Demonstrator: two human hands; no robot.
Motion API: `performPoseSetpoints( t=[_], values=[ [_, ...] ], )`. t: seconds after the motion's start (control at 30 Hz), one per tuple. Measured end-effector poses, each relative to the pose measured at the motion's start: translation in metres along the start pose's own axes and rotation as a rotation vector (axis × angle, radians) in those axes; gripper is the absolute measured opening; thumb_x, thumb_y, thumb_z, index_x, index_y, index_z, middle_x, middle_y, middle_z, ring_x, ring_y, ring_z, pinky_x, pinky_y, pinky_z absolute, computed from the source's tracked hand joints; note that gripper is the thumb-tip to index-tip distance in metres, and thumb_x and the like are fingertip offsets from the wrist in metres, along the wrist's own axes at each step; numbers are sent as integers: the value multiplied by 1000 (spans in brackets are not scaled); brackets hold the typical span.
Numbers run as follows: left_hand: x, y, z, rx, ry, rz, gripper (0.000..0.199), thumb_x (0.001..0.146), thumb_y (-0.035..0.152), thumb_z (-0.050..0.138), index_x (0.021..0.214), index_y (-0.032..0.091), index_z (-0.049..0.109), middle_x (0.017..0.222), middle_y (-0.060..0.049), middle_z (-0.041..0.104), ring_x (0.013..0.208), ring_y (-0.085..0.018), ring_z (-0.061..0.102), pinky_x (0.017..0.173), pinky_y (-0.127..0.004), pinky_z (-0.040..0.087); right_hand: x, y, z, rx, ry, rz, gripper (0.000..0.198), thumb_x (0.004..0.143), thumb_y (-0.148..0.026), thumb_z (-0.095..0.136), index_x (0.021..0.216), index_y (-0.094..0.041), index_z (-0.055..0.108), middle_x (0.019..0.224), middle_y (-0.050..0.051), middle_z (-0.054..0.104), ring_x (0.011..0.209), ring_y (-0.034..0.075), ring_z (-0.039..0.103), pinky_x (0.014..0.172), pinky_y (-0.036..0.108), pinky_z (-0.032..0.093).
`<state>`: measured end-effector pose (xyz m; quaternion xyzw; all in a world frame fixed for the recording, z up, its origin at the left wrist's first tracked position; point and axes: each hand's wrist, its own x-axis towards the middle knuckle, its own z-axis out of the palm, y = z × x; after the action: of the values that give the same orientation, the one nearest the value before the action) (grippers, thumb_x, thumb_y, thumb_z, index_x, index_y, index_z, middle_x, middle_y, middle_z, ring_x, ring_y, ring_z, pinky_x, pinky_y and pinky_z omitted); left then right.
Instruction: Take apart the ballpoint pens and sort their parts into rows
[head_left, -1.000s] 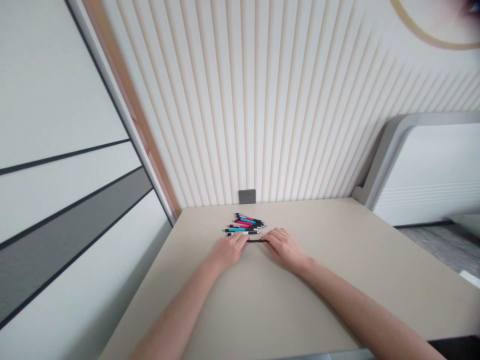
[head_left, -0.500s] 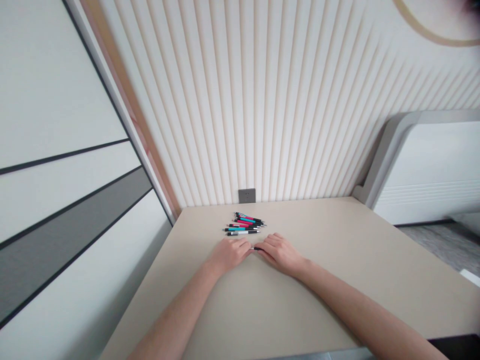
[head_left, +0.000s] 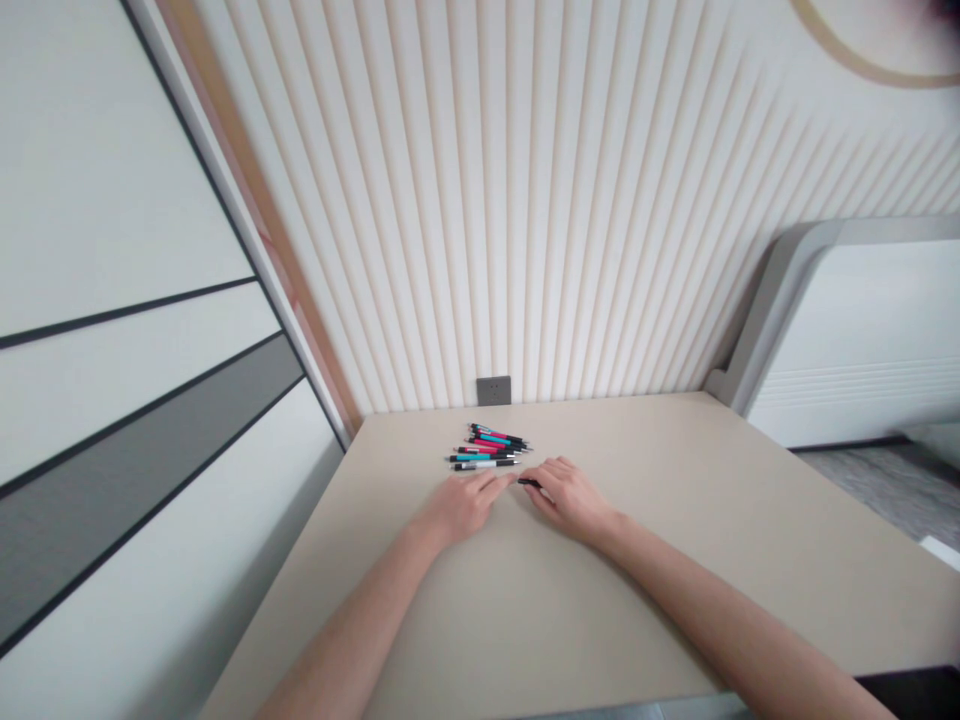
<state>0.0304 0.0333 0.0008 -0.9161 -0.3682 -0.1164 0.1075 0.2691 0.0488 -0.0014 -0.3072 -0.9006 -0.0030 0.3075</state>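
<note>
1. The right grip [head_left: 568, 497] is closed on a dark pen [head_left: 529, 484], with the thumb and the fingers together around it.
2. This pen lies at the fingertips of the right grip; its dark end comes out toward the left grip [head_left: 459, 508], and the remaining part is hidden by the hand.
3. The left grip is just beside, its forefinger stretched toward the end of the pen. I cannot tell if it touches the pen or pinches something.
4. Just beyond the left grip, a white-and-black pen [head_left: 481, 465] lies on the tabletop [head_left: 517, 610], almost crosswise before the fingers.
5. Behind this one, farther from both grips, there is a loose group of blue, red and black pens [head_left: 491, 442], some overlapping.
6. Well beyond the grips, a dark socket [head_left: 493, 391] is on the ribbed wall [head_left: 465, 200].
</note>
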Motion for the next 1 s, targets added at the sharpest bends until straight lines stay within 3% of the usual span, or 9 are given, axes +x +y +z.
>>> performPoseSetpoints(
  t=[0.17, 0.37, 0.63, 1.0],
  values=[
    [0, -2, 2, 60, 34, -55, 35, 95, 18, 40, 127, 24, 55, 96, -7, 63, 79, -16, 64, 68, -24, 52, -1, 8, 2, -28, 28, 42, 17, 95, -25, 47, 106, -19, 59, 87, 7, 68, 80, 18, 61, 78, 32, 43],
    [-2, -6, 6, 71, 61, -82, 32, 95, 18, 39, 120, 21, 59, 96, -8, 63, 77, -16, 64, 65, -23, 51, -5, 27, 0, -28, 44, 125, 31, 98, -24, 40, 126, -19, 53, 87, 8, 69, 79, 19, 62, 76, 32, 46],
    [-3, -3, 7, 25, 16, -47, 29, 96, 17, 40, 119, 22, 58, 95, -6, 63, 83, -15, 63, 71, -23, 51, -9, 48, 7, 368, 75, 488, 29, 94, -38, 44, 115, -22, 55, 78, 2, 70, 70, 16, 63, 68, 28, 48],
    [-2, -4, 8, 10, -9, -41, 28, 96, 18, 40, 118, 21, 58, 96, -6, 64, 82, -15, 63, 70, -23, 51, -10, 57, 6, 592, 115, 720, 37, 90, -52, 45, 92, -18, 57, 57, 1, 65, 49, 14, 54, 51, 24, 38]
  ],
)
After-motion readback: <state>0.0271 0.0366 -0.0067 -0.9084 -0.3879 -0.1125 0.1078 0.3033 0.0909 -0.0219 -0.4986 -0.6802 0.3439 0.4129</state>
